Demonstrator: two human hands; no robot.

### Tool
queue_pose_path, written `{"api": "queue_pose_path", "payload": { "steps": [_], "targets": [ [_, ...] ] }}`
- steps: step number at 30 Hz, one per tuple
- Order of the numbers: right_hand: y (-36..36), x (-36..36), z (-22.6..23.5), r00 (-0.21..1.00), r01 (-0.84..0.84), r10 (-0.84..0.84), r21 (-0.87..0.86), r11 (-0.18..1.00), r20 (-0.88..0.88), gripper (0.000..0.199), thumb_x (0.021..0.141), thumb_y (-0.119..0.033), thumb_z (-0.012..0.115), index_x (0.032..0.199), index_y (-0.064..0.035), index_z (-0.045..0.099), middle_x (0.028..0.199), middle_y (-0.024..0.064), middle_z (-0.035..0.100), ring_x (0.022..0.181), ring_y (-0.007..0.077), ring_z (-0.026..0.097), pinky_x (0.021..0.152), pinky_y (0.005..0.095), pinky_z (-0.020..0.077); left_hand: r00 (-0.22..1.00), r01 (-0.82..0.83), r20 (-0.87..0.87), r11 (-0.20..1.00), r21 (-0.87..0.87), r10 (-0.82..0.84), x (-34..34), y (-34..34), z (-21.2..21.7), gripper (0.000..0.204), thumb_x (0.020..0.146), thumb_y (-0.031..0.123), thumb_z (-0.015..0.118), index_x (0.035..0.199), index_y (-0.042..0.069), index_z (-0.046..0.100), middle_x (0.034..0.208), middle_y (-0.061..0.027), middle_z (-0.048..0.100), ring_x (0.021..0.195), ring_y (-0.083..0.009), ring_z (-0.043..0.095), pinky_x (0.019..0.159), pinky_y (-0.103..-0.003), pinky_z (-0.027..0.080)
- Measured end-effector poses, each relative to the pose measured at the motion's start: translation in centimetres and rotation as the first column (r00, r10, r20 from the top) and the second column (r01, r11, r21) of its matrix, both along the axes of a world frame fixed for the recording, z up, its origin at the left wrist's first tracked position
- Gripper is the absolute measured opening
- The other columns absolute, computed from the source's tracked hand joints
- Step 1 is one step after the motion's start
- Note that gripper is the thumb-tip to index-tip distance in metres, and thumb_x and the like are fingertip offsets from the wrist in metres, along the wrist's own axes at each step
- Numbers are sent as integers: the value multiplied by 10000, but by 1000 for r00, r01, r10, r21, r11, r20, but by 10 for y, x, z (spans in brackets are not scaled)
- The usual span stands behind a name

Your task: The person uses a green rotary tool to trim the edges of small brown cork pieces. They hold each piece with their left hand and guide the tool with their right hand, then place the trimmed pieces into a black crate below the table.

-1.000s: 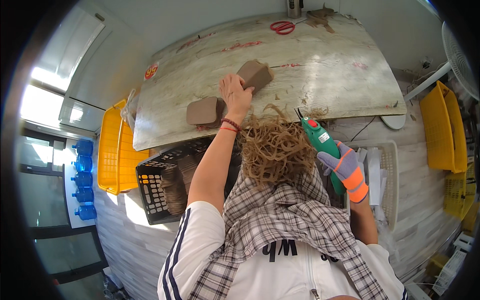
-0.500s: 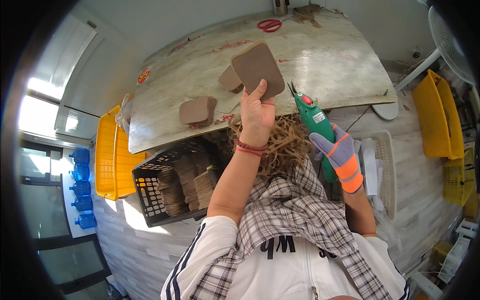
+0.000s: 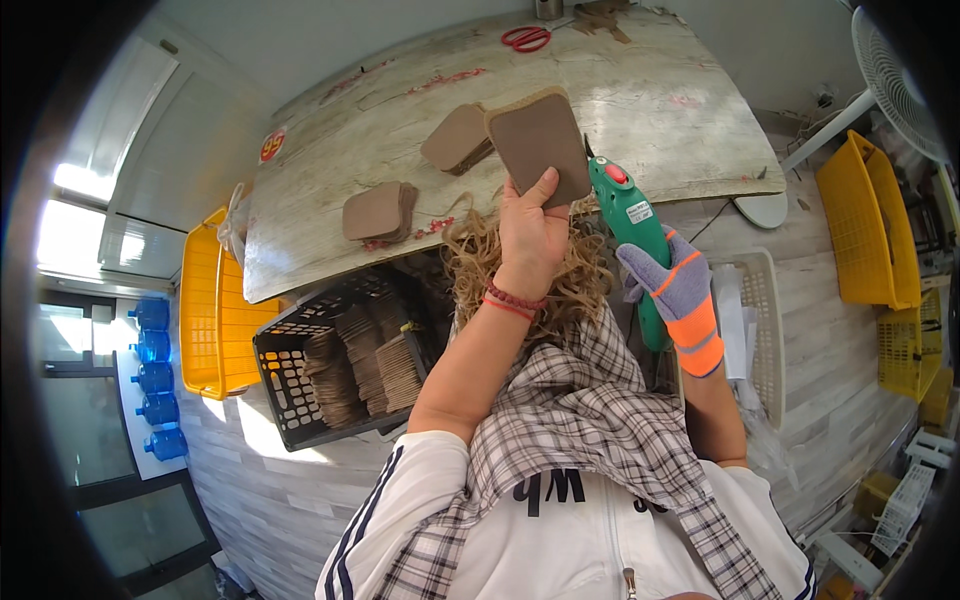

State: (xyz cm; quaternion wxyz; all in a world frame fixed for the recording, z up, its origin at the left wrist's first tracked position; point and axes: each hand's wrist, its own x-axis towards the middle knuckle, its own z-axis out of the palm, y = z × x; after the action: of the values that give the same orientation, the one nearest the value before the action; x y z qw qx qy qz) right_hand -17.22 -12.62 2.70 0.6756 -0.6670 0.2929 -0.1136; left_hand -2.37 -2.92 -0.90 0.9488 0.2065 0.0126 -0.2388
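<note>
My bare left hand (image 3: 533, 235) is closed on the lower edge of a brown rounded-corner pad (image 3: 540, 140), thumb on its face; a paler, fuzzy rim shows along its top. In an orange-and-grey work glove, my right hand (image 3: 675, 290) grips green electric scissors (image 3: 632, 212) with a red button. Their dark blade tip lies close by the pad's right edge; whether it touches I cannot tell. Left of the held pad, a stack of similar pads (image 3: 455, 138) rests on the table, with another stack (image 3: 373, 213) nearer its front edge. Curly tan trimmings (image 3: 475, 250) are heaped on my lap.
Under the front edge of the marbled table (image 3: 330, 130), a black crate (image 3: 283, 400) holds stacked pads. Red-handled scissors (image 3: 527, 39) lie at the back. Yellow baskets (image 3: 200, 330) (image 3: 870, 220) stand on both sides. A pale basket (image 3: 768, 340) and white fan (image 3: 890, 90) are at right.
The blade has shifted from beside the pad's lower right corner to farther up its right edge. My view has moved slightly, and more of the back pad stack shows.
</note>
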Motion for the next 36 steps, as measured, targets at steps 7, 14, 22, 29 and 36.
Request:
{"api": "queue_pose_path", "payload": {
  "steps": [7, 14, 22, 29, 36],
  "targets": [
    [-7, 3, 17, 999, 9, -9, 8, 1000, 37, 360, 788, -226, 762, 1011, 3, 595, 700, 3, 613, 510, 47, 532, 470, 202, 431, 997, 66, 36, 992, 108, -70, -15, 5, -7, 339, 864, -95, 543, 1173, 6, 448, 1175, -134, 556, 1073, -264, 572, 962, -400, 489],
    [-23, -10, 27, 996, -89, 88, -52, 995, -16, 354, 792, -213, 757, 1012, 6, 587, 687, 10, 606, 500, 59, 532, 461, 214, 433, 967, 93, 206, 960, 265, -150, -5, 28, -14, 256, 851, -97, 559, 1086, 3, 543, 1069, -131, 635, 951, -245, 640, 842, -384, 561],
    [-35, -31, 38, 945, -303, 290, -74, 950, -150, 386, 793, -174, 740, 1076, 16, 558, 730, 32, 611, 546, 79, 552, 489, 228, 468, 829, 228, 298, 772, 594, -474, 34, 78, 10, 383, 791, -110, 604, 1163, -21, 587, 1024, -92, 664, 885, -163, 648, 766, -291, 547],
    [-23, -25, 29, 951, -287, 274, -81, 954, -143, 449, 762, -244, 775, 1055, 23, 566, 702, 24, 608, 529, 66, 527, 483, 214, 438, 778, 379, 133, 627, 681, -614, 32, 90, 7, 388, 779, -89, 632, 1159, -31, 585, 1014, -91, 660, 871, -149, 636, 788, -303, 530],
    [-19, -13, 29, 937, -333, 324, -54, 942, -128, 398, 788, -209, 751, 1058, 18, 566, 703, 26, 597, 535, 78, 549, 489, 229, 464, 723, 403, 146, 583, 705, -676, 35, 101, 1, 374, 774, -71, 651, 1136, -23, 571, 1038, -93, 653, 927, -158, 625, 802, -287, 511]
  ]
}}
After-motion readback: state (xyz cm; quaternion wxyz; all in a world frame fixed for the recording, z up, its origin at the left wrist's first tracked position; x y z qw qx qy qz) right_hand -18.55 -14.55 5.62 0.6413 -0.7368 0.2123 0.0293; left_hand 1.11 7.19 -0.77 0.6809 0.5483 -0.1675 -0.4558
